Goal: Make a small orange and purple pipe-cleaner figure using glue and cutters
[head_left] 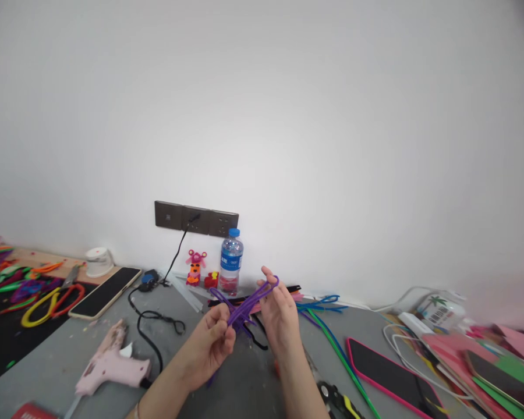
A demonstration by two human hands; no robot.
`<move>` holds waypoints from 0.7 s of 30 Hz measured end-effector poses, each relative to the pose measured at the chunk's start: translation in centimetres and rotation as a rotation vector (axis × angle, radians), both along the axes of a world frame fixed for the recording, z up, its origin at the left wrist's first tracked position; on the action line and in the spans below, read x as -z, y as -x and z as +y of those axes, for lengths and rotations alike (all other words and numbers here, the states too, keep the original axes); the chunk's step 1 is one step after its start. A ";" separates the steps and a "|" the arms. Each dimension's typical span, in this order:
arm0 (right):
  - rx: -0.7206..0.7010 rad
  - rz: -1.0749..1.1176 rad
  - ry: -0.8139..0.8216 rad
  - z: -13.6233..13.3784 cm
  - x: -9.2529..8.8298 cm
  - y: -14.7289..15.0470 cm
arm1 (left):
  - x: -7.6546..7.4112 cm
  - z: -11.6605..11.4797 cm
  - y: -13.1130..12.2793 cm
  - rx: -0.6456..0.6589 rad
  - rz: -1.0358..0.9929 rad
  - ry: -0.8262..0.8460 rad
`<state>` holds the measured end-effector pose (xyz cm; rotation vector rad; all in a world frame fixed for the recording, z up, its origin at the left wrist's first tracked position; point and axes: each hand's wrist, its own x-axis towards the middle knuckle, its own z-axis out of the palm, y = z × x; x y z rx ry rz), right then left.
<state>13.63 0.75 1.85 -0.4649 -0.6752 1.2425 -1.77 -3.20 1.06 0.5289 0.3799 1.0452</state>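
Observation:
Purple pipe cleaners (pixel 245 308), bent into long loops that cross one another, are held up above the grey table in the head view. My left hand (pixel 213 343) pinches them near the crossing, thumb against fingers. At the upper right loop, my right hand (pixel 279 311) has its fingers closed around the purple strand near the tip. Black pipe cleaner pieces (pixel 257 342) show between the two hands. Behind the hands stands a water bottle (pixel 231 262) with a blue cap, beside a small pink and orange figure (pixel 195 267).
A pink glue gun (pixel 113 364), black phone (pixel 107 293) and scissors (pixel 55 305) lie left. Green pipe cleaners (pixel 343 361), pliers (pixel 337 401), a pink-edged phone (pixel 390 375) and coloured sheets (pixel 458 361) lie right. A black cord (pixel 148 337) crosses the left side.

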 end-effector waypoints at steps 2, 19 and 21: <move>-0.031 -0.042 -0.017 -0.2 -0.1 0.2 | -0.2 -0.1 0.4 -0.008 -0.061 0.006; 0.139 0.075 0.108 0.2 -0.3 0.3 | 0.7 0.3 0.1 0.056 0.045 -0.099; 0.143 0.090 0.123 0.3 -0.4 0.3 | 0.7 0.3 0.0 0.054 0.071 -0.088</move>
